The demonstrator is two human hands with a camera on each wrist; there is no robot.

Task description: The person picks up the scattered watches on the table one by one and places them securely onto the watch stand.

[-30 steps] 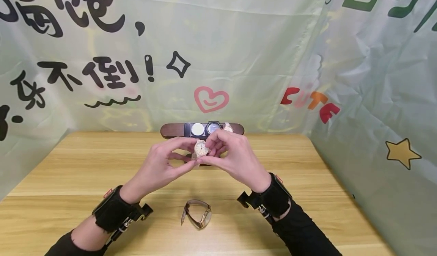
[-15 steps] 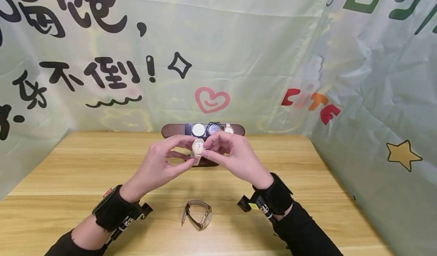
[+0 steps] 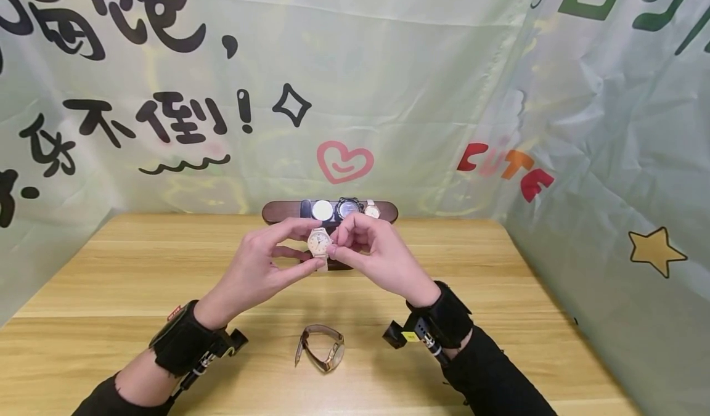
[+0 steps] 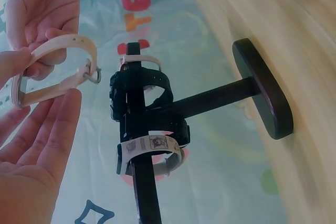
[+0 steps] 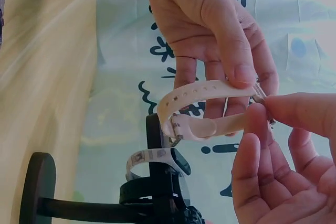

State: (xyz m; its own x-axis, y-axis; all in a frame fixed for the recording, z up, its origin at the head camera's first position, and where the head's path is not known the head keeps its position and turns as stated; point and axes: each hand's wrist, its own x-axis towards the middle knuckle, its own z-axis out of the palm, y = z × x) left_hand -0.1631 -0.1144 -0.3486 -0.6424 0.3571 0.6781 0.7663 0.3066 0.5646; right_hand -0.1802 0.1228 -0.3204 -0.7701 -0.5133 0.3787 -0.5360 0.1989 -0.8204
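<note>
My left hand (image 3: 270,259) holds a cream-strapped wristwatch (image 3: 318,243) by its strap above the table, thumb below and fingers above. The dial faces me. My right hand (image 3: 377,256) pinches the right side of the case between thumb and fingertip, where the crown sits. In the right wrist view the watch's strap (image 5: 210,91) is buckled into a loop, with the right hand's fingertips (image 5: 256,114) at the case edge. The left wrist view also shows the looped strap (image 4: 65,41) between both hands. The small crown itself is hidden by fingers.
Just behind the hands stands a dark wooden T-shaped watch stand (image 3: 277,211). On its bar are a white-faced watch (image 3: 322,211), a black watch (image 3: 348,209) and a small pink watch (image 3: 372,210). A brown-strapped watch (image 3: 335,355) lies on the table (image 3: 222,373) nearer me.
The watch has shifted slightly left and turned more upright, its dial now squarer to view. The right thumb has moved up from the lower strap to the case's right side.
</note>
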